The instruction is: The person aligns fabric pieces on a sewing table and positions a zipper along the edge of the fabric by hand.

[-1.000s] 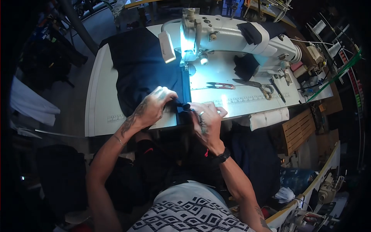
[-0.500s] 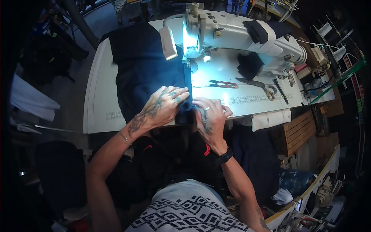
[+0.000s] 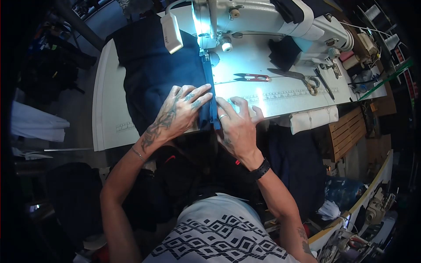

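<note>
Dark navy cloth lies across the left of the sewing table, its right edge running under the needle area of a sewing machine. Along that edge is a narrow navy strip, its near end raised a little. My left hand rests on the cloth beside the strip, fingers stretched out flat. On the strip's other side, my right hand grips its near end with thumb and forefinger, the thumb partly hidden. The remaining right fingers spread above the white tabletop.
Red-handled thread snips, large scissors and a black pen-like tool lie right of my hands. A printed ruler runs along the table. A rolled white cloth sits at the front edge. A dark scrap lies under the machine arm.
The camera view has shifted, so the machine sits higher in it. My right fingers have spread and moved slightly along the strip, whose near end now shows. My left hand stays flat on the cloth.
</note>
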Tool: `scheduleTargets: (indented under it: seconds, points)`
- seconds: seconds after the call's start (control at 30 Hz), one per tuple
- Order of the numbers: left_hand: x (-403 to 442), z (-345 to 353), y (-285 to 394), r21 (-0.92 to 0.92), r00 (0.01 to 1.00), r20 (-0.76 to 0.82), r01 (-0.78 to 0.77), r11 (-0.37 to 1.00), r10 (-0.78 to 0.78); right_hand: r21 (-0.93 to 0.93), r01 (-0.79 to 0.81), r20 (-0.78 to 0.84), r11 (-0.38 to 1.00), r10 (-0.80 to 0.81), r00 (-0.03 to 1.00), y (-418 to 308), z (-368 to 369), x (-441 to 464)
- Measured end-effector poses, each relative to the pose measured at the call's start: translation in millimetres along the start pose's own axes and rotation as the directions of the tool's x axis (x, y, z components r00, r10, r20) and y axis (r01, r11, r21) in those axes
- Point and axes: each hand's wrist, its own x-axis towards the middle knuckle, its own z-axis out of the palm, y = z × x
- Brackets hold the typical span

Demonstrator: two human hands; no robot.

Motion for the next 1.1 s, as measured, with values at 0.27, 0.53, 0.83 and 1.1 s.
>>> scheduleTargets:
  seconds: [0.27,0.53,0.83,1.1]
  points:
    - [-4.7,4.3,6.0,0.079,0.998,0.059,0.007,0.997,-0.012,0.158,-0.074,-0.162,0.985,0.1,0.982,3.2,14.3,-4.5]
    - [-4.6,-2.8,3.7,0.044,0.994,0.107,0.01,0.999,-0.014,0.176,0.0,-0.245,0.984,0.044,0.968,12.5,24.0,-6.6]
    - [-10.3,2.6,-1.1,-0.002,1.0,0.008,-0.026,1.0,0.026,0.172,0.031,-0.159,0.985,-0.003,0.987,22.7,15.1,-7.0]
    - [-9.0,-4.8,4.4,-0.035,1.0,0.002,-0.012,0.999,0.012,0.181,0.029,-0.094,0.983,-0.012,0.996,23.1,8.6,-6.5]
